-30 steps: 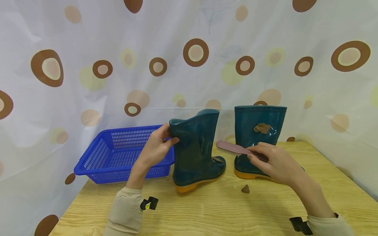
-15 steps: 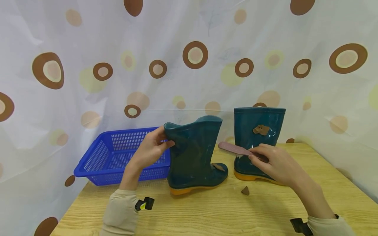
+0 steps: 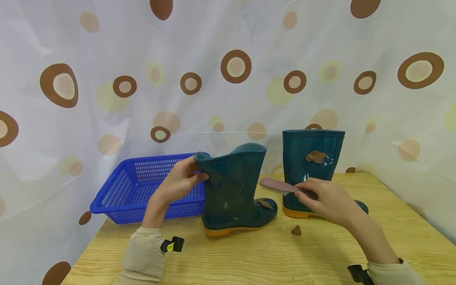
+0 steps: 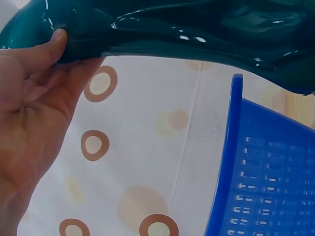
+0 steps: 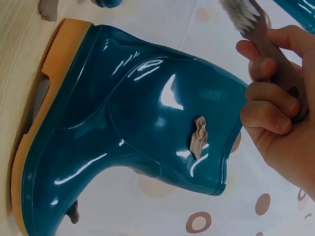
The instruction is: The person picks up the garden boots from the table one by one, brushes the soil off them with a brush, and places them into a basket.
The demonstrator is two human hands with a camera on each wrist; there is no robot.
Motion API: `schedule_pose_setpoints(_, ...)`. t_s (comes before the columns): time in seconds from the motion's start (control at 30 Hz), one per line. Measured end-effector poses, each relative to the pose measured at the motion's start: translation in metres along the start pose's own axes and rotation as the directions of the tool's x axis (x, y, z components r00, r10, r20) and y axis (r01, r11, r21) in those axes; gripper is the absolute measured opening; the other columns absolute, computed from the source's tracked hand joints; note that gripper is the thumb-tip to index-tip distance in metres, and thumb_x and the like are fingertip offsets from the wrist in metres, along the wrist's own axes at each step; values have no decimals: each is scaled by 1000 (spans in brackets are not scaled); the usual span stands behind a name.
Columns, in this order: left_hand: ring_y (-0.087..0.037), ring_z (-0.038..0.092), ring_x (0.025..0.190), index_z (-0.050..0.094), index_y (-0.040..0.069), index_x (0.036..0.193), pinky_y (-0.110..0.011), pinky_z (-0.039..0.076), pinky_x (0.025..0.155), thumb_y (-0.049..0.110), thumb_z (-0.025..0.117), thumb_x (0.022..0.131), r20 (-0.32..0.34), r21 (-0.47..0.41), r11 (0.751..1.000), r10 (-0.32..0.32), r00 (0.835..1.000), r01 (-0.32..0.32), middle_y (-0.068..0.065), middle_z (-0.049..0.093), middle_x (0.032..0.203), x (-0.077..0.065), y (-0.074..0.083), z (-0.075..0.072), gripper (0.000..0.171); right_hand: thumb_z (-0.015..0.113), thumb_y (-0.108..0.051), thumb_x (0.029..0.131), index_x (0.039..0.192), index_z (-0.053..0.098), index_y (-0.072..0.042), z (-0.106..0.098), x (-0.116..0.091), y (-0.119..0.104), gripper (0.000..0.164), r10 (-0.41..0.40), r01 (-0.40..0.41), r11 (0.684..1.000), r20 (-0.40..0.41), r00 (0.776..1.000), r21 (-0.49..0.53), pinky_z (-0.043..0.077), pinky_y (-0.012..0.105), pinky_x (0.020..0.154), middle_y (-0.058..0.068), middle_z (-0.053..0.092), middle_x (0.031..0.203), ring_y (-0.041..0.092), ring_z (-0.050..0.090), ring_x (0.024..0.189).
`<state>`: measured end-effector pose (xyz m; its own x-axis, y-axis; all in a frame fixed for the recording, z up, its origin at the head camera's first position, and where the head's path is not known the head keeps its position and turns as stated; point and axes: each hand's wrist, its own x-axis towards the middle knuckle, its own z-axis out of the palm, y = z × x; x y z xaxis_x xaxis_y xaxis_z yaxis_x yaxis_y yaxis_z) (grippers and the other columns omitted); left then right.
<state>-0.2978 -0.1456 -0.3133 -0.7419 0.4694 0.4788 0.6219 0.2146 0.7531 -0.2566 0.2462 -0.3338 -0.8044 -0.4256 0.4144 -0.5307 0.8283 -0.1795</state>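
Observation:
My left hand (image 3: 178, 182) pinches the top rim of a dark green rubber boot (image 3: 229, 190), thumb outside. That boot stands with its toe to the right, and a brown mud-like patch (image 3: 264, 204) is stuck on its toe. In my right hand (image 3: 329, 202) is a pinkish scrubbing brush (image 3: 278, 185); its pale bristles (image 5: 239, 14) show in the right wrist view. The brush is held in front of a second green boot (image 3: 306, 170), whose shaft carries another brown patch (image 3: 316, 156). Whether brush and boot touch, I cannot tell.
A blue perforated plastic basket (image 3: 149, 208) stands at the left, behind my left hand. A small brown lump (image 3: 296, 230) lies on the wooden table (image 3: 249, 257) in front of the boots. A spotted curtain (image 3: 213, 103) hangs behind everything.
The boot in my left hand has shifted slightly left and tilted back, its sole lying flatter and its top lower. The brush in my right hand has dropped a little.

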Motion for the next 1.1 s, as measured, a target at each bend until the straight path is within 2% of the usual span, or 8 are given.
schedule_pose_setpoints(0.13, -27, 67, 111, 60, 2, 124, -31, 57, 92, -8, 57, 95, 17, -20, 1000, 5, 1000, -5, -16, 67, 114, -1, 0, -2, 31, 62, -27, 98, 110, 73, -12, 3, 1, -1, 23, 3, -3, 1000, 30, 1000, 13, 52, 25, 65, -7, 67, 90, 1, 56, 74)
schedule_pose_setpoints(0.3, -27, 66, 114, 59, 4, 126, -31, 57, 94, -7, 57, 95, 17, -11, 1000, -1, 1000, 1, -15, 67, 117, -2, 1, -3, 33, 61, -28, 99, 112, 73, -10, 6, 2, -5, 25, 15, -17, 1000, 69, 998, 25, 54, 26, 69, -7, 68, 93, 3, 59, 79)
schedule_pose_setpoints(0.53, -28, 66, 114, 59, 3, 126, -32, 56, 95, -6, 57, 96, 24, -22, 1000, -13, 1000, 14, -16, 67, 115, -3, 1, -5, 32, 60, -28, 99, 109, 74, -11, 10, 4, -7, 24, -3, -5, 998, 124, 992, 60, 53, 23, 66, -11, 65, 88, 0, 54, 74)
schedule_pose_setpoints(0.9, -30, 65, 117, 57, 5, 120, -44, 54, 100, -3, 57, 97, 17, 19, 994, -106, 994, 105, -14, 67, 116, -7, -11, -12, 25, 61, -29, 98, 106, 75, -16, 15, 5, -9, 20, -23, 14, 999, 169, 985, 51, 48, 23, 63, -15, 62, 86, -2, 50, 70)
schedule_pose_setpoints(1.1, -30, 64, 119, 56, 7, 125, -45, 53, 101, 1, 60, 96, 53, 22, 991, -137, 989, 136, -13, 66, 121, -10, -13, -18, 30, 63, -28, 97, 107, 74, -15, 15, 6, -9, 20, -19, 8, 998, 202, 979, 58, 49, 23, 64, -13, 62, 88, -2, 50, 71)
